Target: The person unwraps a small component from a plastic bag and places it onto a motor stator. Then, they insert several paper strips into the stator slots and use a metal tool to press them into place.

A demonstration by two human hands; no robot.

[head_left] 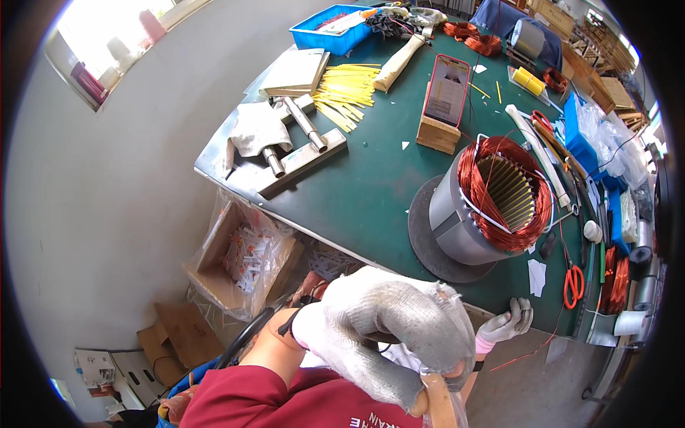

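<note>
My left hand (385,321), in a white knitted glove with worn grey patches and bare fingertips, is raised close in the foreground. Its thumb and fingers close on a flat tan wooden strip (440,403), whose lower end runs out of the picture. By the table's near edge, my right hand (506,322) wears a similar glove; its fingers are loosely bent and apart, with nothing visible in them. Beyond the hands a motor stator (457,214) stands on a round dark base (426,239). Copper wire coils (492,228) ring its top, with yellow liners (508,189) inside.
On the green table (357,192) a phone (448,89) leans on a wooden block (437,135). Red-handled scissors (574,285) lie right. Yellow strips (347,89), a metal frame (303,160) and a blue tray (332,32) are farther left. An open carton (207,274) stands below.
</note>
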